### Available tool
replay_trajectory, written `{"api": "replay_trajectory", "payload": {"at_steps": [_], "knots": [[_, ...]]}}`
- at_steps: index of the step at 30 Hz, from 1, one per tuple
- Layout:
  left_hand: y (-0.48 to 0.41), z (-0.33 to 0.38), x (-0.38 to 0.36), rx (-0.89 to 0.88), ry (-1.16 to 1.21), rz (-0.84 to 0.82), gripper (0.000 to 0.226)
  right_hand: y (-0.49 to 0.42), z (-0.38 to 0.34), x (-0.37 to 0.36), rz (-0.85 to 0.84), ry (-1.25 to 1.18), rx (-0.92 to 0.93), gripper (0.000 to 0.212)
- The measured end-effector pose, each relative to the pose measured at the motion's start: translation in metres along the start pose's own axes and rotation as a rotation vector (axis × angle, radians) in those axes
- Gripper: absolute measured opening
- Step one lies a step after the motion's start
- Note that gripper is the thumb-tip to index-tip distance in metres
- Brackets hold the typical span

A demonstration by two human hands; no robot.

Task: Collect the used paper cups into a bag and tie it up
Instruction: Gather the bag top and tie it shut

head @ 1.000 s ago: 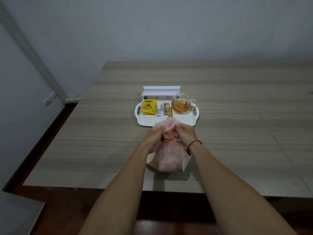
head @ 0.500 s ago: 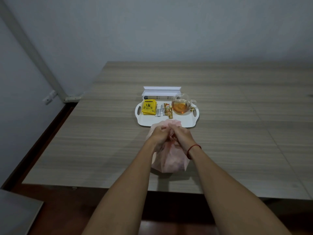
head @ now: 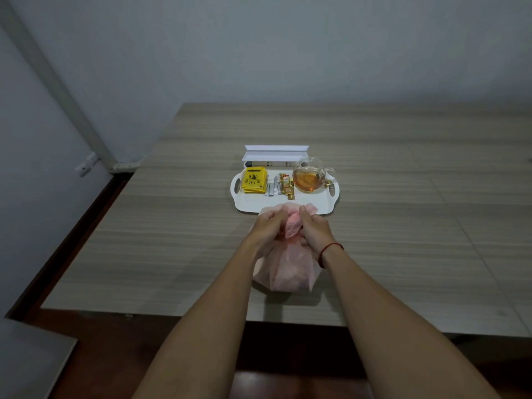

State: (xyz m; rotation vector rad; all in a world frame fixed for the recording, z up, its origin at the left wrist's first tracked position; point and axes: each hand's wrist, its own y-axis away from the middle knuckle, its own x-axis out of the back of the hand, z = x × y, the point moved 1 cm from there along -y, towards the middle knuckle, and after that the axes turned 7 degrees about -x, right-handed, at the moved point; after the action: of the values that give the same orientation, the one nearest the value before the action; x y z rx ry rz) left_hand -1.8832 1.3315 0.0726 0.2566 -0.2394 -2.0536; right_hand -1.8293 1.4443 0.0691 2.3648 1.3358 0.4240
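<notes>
Head view, tying stage. Pink plastic bag [head: 288,272] stands on the wooden table [head: 172,240], close to its 6 o'clock edge, body bulging. We cannot make out cups through the film, but none lie loose on the table, so we judge the collecting done.

Left hand [head: 266,226] and right hand [head: 315,230] meet over the bag's neck. The fingers of both are curled tight round the gathered top, with a twisted tuft of film between them and loose ends fanning out at 12 o'clock. Knuckles hide any knot, so we cannot tell if one has formed. Red cord [head: 331,250] on the right wrist.

Next move, by our reckoning: loop the ends and pull evenly. The film is thin and may tear, and the bag looks light and may tip.

White tray [head: 253,204] sits at 12 o'clock of the bag, just beyond the hands. It carries yellow tea packets [head: 254,180] at its 10 o'clock, sachets [head: 285,187] in the middle and a glass teapot [head: 308,178] of amber tea at 2 o'clock. White box [head: 275,155] just behind it. Grey wall [head: 259,53], with a conduit [head: 57,84] at 10 o'clock. Dark floor [head: 86,355] at 7 o'clock.
</notes>
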Motion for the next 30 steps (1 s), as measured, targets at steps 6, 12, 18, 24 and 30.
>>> {"api": "replay_trajectory", "payload": {"at_steps": [6,12,18,24,30], "knots": [[-0.002,-0.007,-0.005,-0.128,-0.009,0.145,0.025,0.000,0.000,-0.002,-0.069,-0.054,-0.025,0.033],[-0.005,-0.011,-0.006,-0.037,0.010,0.096,0.026,-0.003,0.005,0.004,0.046,0.096,0.034,0.040],[0.002,-0.008,0.000,0.065,0.004,-0.226,0.032,-0.008,0.004,0.002,0.158,0.138,0.085,0.046],[0.006,0.004,0.005,0.085,-0.177,-0.243,0.021,-0.011,0.005,0.004,0.126,-0.065,-0.104,0.028],[0.008,0.002,0.006,0.112,-0.038,-0.297,0.021,-0.014,0.003,0.010,0.098,-0.044,-0.096,0.030]]}}
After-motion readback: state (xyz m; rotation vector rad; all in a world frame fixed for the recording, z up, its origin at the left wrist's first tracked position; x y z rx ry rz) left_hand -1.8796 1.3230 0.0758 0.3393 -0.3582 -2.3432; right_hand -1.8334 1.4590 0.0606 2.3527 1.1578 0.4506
